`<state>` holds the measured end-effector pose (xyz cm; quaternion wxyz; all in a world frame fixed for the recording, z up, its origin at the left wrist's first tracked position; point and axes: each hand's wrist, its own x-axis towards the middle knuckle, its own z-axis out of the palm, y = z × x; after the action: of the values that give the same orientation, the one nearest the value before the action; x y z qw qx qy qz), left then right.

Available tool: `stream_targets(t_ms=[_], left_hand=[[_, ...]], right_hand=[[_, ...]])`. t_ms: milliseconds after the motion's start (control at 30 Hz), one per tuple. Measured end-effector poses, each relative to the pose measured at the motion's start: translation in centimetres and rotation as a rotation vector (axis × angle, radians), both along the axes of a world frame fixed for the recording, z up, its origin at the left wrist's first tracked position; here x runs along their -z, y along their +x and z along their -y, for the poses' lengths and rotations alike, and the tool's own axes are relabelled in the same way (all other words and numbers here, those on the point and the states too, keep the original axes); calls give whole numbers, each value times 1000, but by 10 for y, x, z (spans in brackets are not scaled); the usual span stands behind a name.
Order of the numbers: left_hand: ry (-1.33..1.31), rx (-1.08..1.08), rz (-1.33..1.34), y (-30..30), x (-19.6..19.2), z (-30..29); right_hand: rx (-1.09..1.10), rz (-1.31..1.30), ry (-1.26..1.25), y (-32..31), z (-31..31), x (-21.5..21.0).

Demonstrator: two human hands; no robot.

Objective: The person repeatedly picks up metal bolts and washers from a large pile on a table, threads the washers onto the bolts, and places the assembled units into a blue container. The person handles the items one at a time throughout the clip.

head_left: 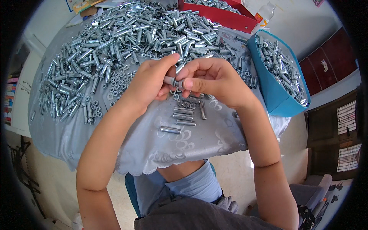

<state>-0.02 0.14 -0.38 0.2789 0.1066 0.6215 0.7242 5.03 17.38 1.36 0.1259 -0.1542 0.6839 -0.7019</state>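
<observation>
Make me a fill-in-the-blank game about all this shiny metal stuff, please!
1. The blue open-topped bin stands on the picture's ____ side.
2. The red rectangular box is ____ from the person than the short silvery metal tube lying closest to the lap.
3. With the left hand and right hand both on it, the silvery cylindrical metal piece is held by ____ hands.

Missing words: right; farther; two.

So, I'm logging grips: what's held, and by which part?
One metal sleeve fastener: left hand at its tubular end, right hand at its ringed end.
</observation>
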Motion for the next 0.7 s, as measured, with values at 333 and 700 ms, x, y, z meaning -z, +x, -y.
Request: stream_targets(t_ms=[333, 700], left_hand=[[-18, -26, 133, 4, -6, -3], [-13, -99, 87, -4, 5, -3]], right_hand=[[39, -168, -128, 1, 7, 6], [318, -514, 192, -5, 11, 17]])
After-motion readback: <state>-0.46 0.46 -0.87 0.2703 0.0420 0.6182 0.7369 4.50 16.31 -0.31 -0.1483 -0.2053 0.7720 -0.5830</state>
